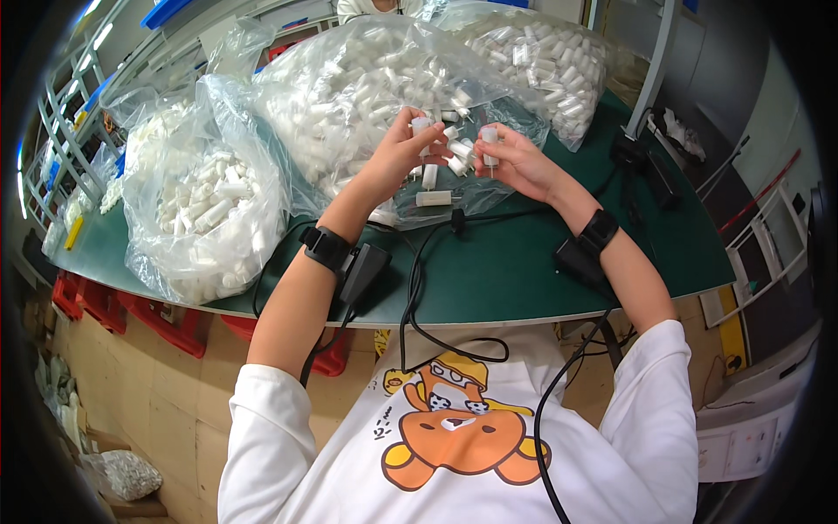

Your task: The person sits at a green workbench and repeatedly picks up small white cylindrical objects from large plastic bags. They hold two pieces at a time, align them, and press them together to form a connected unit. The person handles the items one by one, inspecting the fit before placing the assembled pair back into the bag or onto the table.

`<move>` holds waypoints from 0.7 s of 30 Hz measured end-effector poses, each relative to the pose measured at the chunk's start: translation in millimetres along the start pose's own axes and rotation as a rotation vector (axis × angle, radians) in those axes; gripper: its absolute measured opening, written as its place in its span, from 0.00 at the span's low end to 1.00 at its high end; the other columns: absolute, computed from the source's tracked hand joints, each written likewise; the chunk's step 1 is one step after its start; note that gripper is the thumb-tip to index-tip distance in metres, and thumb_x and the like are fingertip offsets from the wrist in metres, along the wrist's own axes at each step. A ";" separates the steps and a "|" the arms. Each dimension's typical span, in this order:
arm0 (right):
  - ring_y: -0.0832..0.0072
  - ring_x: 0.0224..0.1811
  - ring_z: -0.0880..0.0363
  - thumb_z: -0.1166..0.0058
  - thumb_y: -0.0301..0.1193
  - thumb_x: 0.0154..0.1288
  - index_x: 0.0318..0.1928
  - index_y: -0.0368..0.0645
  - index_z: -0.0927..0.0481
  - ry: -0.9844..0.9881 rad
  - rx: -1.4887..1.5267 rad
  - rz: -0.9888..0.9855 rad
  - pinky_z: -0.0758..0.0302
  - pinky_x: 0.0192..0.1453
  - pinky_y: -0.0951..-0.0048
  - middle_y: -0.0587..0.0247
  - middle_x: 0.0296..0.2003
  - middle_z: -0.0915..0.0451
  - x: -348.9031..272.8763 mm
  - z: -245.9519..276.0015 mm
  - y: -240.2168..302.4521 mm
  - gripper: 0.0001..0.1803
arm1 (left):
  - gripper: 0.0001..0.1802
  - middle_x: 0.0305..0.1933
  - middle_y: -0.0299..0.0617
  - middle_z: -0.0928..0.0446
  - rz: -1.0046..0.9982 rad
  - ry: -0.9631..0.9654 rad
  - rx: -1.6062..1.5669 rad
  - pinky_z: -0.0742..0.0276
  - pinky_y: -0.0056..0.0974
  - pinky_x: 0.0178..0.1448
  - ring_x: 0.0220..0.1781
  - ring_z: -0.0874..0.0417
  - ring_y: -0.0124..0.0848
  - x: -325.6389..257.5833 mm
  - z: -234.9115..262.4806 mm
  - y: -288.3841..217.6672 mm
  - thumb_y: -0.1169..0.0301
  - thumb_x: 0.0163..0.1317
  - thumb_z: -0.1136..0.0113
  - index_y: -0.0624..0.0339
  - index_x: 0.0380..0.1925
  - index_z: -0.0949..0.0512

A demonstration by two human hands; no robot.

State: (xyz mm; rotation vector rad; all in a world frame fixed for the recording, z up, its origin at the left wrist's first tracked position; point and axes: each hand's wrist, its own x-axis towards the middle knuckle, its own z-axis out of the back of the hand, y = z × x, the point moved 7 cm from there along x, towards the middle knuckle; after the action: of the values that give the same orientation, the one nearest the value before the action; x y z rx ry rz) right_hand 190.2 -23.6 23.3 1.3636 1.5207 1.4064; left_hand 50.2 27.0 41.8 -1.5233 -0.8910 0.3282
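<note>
My left hand [403, 150] is closed round a small translucent white plastic cylinder [421, 126], held upright between thumb and fingers. A similar white cylinder [490, 148] is pinched in my right hand [517, 164], with a thin point showing below it. Both hands are raised over the mouth of a large clear bag [349, 83] full of white cylinders, a short gap between them. Beneath the hands several loose pieces lie on the plastic, among them one cylinder [434, 198] on its side.
Another open bag [140, 205] of white parts stands at the left, and a filled clear bag [572, 79] sits back right. Black cables [415, 288] cross the green table [506, 279]. Red stools [166, 323] are under its edge. Across the table a person [375, 7] is partly visible.
</note>
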 end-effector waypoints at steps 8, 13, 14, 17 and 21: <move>0.79 0.22 0.38 0.59 0.39 0.68 0.44 0.40 0.36 0.078 0.104 -0.059 0.39 0.29 0.75 0.67 0.25 0.33 -0.1 -9.5 1.8 0.15 | 0.19 0.22 0.34 0.36 0.079 0.057 -0.099 0.38 0.29 0.32 0.25 0.35 0.25 6.8 7.2 8.5 0.56 0.65 0.60 0.62 0.42 0.33; 0.79 0.19 0.42 0.72 0.41 0.65 0.45 0.39 0.35 -0.011 0.281 -0.088 0.40 0.28 0.76 0.68 0.20 0.38 -1.3 -6.7 3.3 0.20 | 0.24 0.19 0.33 0.39 0.034 0.015 -0.090 0.44 0.28 0.25 0.19 0.40 0.24 4.6 10.9 2.9 0.58 0.61 0.69 0.64 0.47 0.34; 0.79 0.18 0.43 0.73 0.41 0.63 0.46 0.38 0.35 -0.047 0.268 -0.085 0.41 0.27 0.76 0.68 0.19 0.39 -1.3 -2.2 1.2 0.21 | 0.23 0.18 0.33 0.40 0.023 -0.007 -0.094 0.45 0.29 0.23 0.17 0.41 0.24 3.3 13.1 -0.6 0.60 0.60 0.69 0.64 0.47 0.35; 0.80 0.15 0.45 0.73 0.39 0.62 0.46 0.37 0.35 0.028 0.235 -0.037 0.43 0.24 0.76 0.68 0.18 0.40 1.2 12.4 -1.8 0.21 | 0.23 0.16 0.33 0.42 0.000 -0.009 -0.139 0.49 0.29 0.19 0.14 0.45 0.24 1.1 18.1 -6.2 0.61 0.59 0.68 0.63 0.49 0.35; 0.80 0.13 0.46 0.74 0.39 0.62 0.47 0.36 0.35 0.166 0.267 -0.022 0.44 0.21 0.76 0.68 0.18 0.40 0.8 24.7 -1.3 0.22 | 0.21 0.16 0.32 0.44 -0.015 0.006 -0.163 0.50 0.28 0.19 0.15 0.46 0.23 2.6 23.2 -7.1 0.61 0.59 0.67 0.62 0.47 0.35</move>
State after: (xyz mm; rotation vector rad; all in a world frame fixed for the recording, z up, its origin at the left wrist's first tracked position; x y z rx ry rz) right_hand 212.8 -15.7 16.8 1.4080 1.8817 1.3678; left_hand 33.9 44.9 45.0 -1.6659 -0.9422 0.2449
